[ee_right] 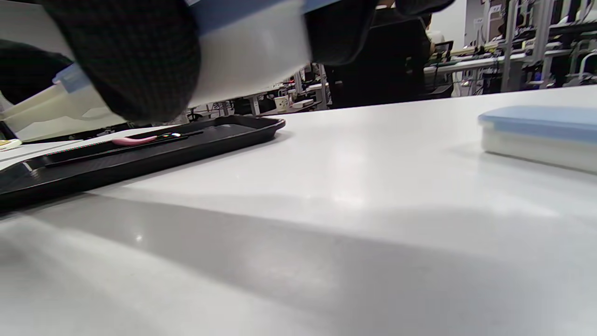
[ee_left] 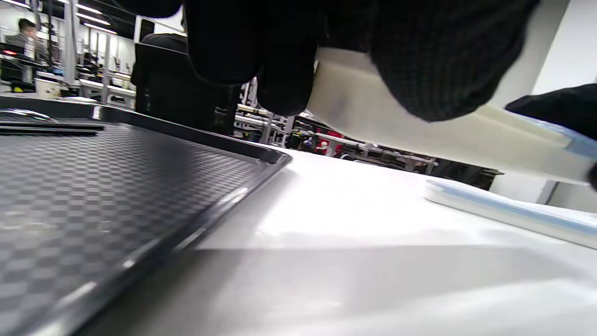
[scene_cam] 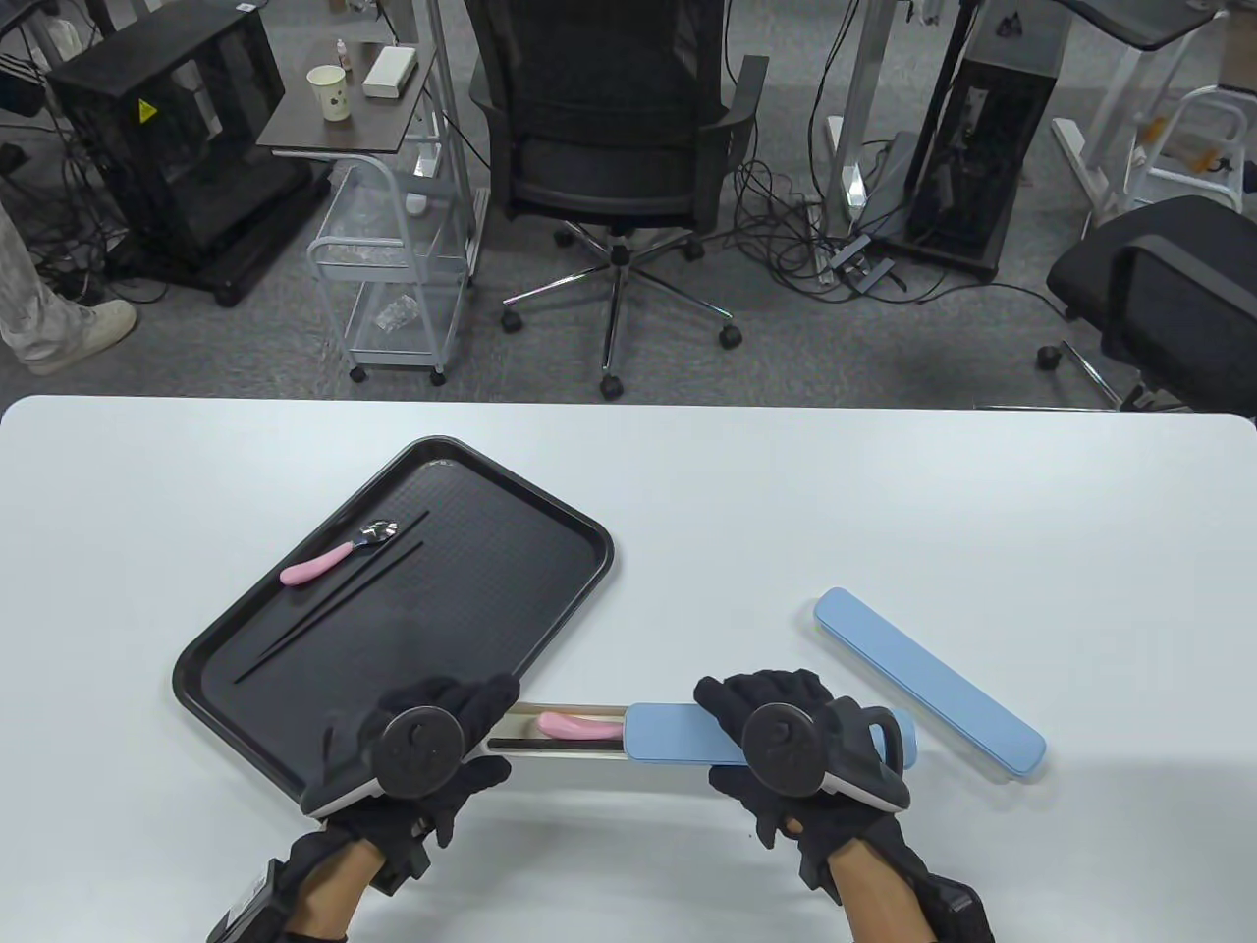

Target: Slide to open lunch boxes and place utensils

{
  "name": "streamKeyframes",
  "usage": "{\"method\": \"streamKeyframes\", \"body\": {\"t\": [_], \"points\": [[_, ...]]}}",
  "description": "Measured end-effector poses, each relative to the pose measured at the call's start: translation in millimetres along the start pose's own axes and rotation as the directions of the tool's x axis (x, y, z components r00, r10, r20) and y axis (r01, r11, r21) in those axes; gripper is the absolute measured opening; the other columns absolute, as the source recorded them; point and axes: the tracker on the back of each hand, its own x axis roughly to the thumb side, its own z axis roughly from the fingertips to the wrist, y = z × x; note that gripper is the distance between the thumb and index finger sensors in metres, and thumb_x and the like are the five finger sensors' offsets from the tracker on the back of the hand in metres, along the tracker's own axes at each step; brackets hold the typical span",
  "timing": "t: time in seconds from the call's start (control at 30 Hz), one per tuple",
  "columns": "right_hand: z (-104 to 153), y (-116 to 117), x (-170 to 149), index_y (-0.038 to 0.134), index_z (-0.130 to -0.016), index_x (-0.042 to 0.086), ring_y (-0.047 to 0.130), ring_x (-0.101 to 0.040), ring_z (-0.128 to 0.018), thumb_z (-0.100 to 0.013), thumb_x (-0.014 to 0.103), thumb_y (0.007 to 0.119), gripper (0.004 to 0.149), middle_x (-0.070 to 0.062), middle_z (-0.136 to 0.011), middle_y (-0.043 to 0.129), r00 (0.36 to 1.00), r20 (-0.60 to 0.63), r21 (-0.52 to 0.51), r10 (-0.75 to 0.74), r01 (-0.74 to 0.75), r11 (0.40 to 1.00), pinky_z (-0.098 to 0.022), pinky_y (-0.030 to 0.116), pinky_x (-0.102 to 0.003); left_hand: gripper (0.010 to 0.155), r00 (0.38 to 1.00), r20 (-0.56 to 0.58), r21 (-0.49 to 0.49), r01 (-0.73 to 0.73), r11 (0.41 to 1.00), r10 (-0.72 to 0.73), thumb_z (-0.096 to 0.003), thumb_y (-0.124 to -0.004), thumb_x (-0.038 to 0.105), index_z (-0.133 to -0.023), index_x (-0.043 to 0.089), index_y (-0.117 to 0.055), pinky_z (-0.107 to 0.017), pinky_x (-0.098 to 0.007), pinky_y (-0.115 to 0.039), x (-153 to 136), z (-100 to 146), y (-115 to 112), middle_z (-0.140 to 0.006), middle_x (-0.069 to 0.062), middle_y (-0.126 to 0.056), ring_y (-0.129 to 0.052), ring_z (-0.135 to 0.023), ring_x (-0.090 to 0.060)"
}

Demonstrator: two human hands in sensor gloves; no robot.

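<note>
Both hands hold a long utensil box above the table's front edge. My left hand (scene_cam: 462,727) grips the white tray end (ee_left: 354,102). My right hand (scene_cam: 776,727) grips the blue sliding lid (scene_cam: 678,735), which is drawn partly to the right. The opened part shows a pink spoon handle (scene_cam: 574,726) and black chopsticks (scene_cam: 555,744) inside. A second, shut blue-lidded box (scene_cam: 928,680) lies on the table to the right. On the black tray (scene_cam: 324,678) lie a pink-handled spoon (scene_cam: 339,553) and a pair of black chopsticks (scene_cam: 334,604).
The white table (scene_cam: 884,511) stretches wide behind the boxes. Beyond its far edge stand an office chair (scene_cam: 619,147), a small cart (scene_cam: 393,246) with a paper cup, and cables on the floor.
</note>
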Motion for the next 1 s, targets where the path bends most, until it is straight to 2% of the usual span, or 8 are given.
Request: {"method": "streamKeyframes", "body": {"t": [0.23, 0.47, 0.53, 0.6, 0.67, 0.87, 1.0], "points": [[-2, 6, 30, 0.049, -0.106, 0.033, 0.06, -0.037, -0.101, -0.043, 0.046, 0.088, 0.075, -0.006, -0.108, 0.056, 0.998, 0.059, -0.017, 0.03, -0.029, 0.999, -0.075, 0.046, -0.063, 0.078, 0.99, 0.111, 0.027, 0.085, 0.996, -0.087, -0.0358, -0.086, 0.051, -0.104, 0.026, -0.055, -0.064, -0.055, -0.05, 37, 1, -4, -0.099, -0.003, -0.079, -0.071, -0.09, -0.033], [-2, 13, 54, 0.051, -0.106, 0.033, 0.065, -0.039, -0.098, -0.042, 0.047, 0.089, 0.075, -0.007, -0.107, 0.06, 0.991, 0.131, -0.033, 0.022, -0.018, 0.999, -0.072, 0.056, -0.061, 0.079, 0.977, 0.164, 0.062, 0.131, 0.989, -0.139, -0.0358, -0.087, 0.048, -0.104, 0.024, -0.054, -0.064, -0.055, -0.051, 64, 2, -7, -0.099, -0.005, -0.078, -0.072, -0.089, -0.034], [-2, 13, 57, 0.052, -0.105, 0.034, 0.067, -0.038, -0.097, -0.042, 0.047, 0.089, 0.075, -0.008, -0.106, 0.061, 0.99, 0.138, -0.043, 0.025, -0.019, 0.999, -0.071, 0.058, -0.06, 0.082, 0.975, 0.177, 0.058, 0.129, 0.99, -0.137, -0.0355, -0.087, 0.048, -0.105, 0.024, -0.05, -0.064, -0.055, -0.051, 65, 3, -7, -0.101, -0.005, -0.075, -0.069, -0.091, -0.034], [0, 15, 63, 0.053, -0.105, 0.033, 0.067, -0.039, -0.097, -0.041, 0.046, 0.09, 0.075, -0.008, -0.106, 0.061, 0.989, 0.147, -0.041, 0.016, -0.01, 0.999, -0.07, 0.058, -0.061, 0.085, 0.973, 0.201, 0.073, 0.096, 0.993, -0.109, -0.033, -0.09, 0.048, -0.104, 0.021, -0.052, -0.063, -0.056, -0.052, 67, 2, -6, -0.096, -0.008, -0.08, -0.073, -0.088, -0.035], [-1, 14, 63, 0.052, -0.105, 0.033, 0.068, -0.039, -0.096, -0.042, 0.047, 0.089, 0.075, -0.008, -0.106, 0.062, 0.989, 0.146, -0.056, 0.031, -0.023, 0.998, -0.069, 0.06, -0.06, 0.087, 0.97, 0.188, 0.117, 0.131, 0.984, -0.152, -0.0319, -0.09, 0.049, -0.104, 0.019, -0.052, -0.063, -0.055, -0.055, 67, 4, -3, -0.095, -0.006, -0.083, -0.076, -0.088, -0.033], [-3, 7, 51, 0.05, -0.106, 0.034, 0.065, -0.039, -0.097, -0.042, 0.047, 0.088, 0.075, -0.008, -0.106, 0.06, 0.994, 0.103, -0.057, 0.036, -0.03, 0.998, -0.071, 0.057, -0.06, 0.084, 0.981, 0.142, 0.125, 0.111, 0.986, -0.129, -0.0349, -0.087, 0.05, -0.105, 0.024, -0.048, -0.064, -0.054, -0.054, 62, 3, 0, -0.1, -0.002, -0.077, -0.073, -0.09, -0.031], [-4, 3, 20, 0.048, -0.106, 0.037, 0.064, -0.038, -0.097, -0.043, 0.048, 0.088, 0.075, -0.009, -0.106, 0.058, 0.999, -0.005, -0.049, 0.034, -0.034, 0.998, -0.072, 0.054, -0.061, 0.082, 0.997, 0.045, 0.145, 0.062, 0.987, -0.069, -0.0359, -0.084, 0.054, -0.105, 0.028, -0.048, -0.068, -0.055, -0.048, 35, 5, 10, -0.111, -0.003, -0.054, -0.056, -0.098, -0.033]]}}
